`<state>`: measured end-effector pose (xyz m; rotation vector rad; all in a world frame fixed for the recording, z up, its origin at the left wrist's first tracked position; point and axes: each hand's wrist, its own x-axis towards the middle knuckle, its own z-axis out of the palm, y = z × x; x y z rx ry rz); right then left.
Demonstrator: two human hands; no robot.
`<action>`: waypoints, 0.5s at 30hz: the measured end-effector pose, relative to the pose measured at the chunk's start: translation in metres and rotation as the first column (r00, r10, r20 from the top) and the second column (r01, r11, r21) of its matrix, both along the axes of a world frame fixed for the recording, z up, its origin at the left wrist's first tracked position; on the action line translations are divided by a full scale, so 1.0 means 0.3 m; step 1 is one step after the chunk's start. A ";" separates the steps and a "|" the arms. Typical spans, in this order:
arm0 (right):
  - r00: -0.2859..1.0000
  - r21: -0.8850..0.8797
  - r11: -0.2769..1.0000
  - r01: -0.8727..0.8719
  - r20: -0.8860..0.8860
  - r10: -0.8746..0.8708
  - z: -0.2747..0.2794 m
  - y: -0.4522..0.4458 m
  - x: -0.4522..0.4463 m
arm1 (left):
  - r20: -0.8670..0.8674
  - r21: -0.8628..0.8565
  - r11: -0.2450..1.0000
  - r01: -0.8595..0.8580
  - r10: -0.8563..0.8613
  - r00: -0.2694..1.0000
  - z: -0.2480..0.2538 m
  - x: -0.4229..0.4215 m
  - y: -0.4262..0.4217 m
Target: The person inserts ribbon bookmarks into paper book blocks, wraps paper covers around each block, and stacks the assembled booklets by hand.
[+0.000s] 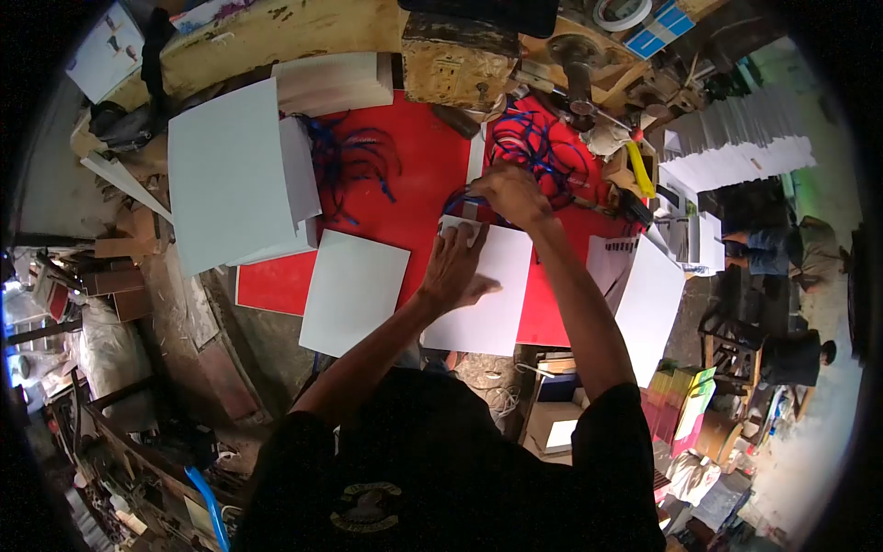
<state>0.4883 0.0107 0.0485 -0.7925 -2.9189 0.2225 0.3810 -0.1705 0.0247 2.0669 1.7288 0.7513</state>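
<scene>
My left hand (pixel 452 269) lies on a white paper block (pixel 492 308), fingers spread near its top edge and thumb stretched out over the sheet. Just past that edge, my right hand (pixel 515 195) is closed in a pinch on a thin blue ribbon (pixel 453 200); the fingertips partly hide it. More blue ribbons (pixel 538 147) lie in a loose tangle beyond the right hand. Another white block (pixel 354 293) rests to the left of the one under my left hand.
A tall white paper stack (pixel 225 175) stands on the red table (pixel 432 147) at left, with a second ribbon bunch (pixel 354 161) beside it. White sheets (pixel 651 308) lie at right. A yellow-handled tool (pixel 640 170) and a wooden box (pixel 457 69) are at the back. Two people are far right.
</scene>
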 end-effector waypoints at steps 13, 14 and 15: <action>0.745 -0.098 0.811 0.577 -0.345 -0.571 0.110 -0.082 0.301 | -0.204 -0.110 0.994 -0.017 -0.005 0.979 -0.015 0.029 0.089; 0.698 -0.131 0.773 0.621 -0.358 -0.621 0.111 -0.107 0.317 | -0.075 0.031 0.999 -0.019 0.021 0.997 -0.052 0.024 0.092; 0.647 -0.164 0.732 0.661 -0.369 -0.667 0.112 -0.137 0.334 | 0.057 0.169 0.985 -0.037 0.028 0.998 -0.089 0.014 0.095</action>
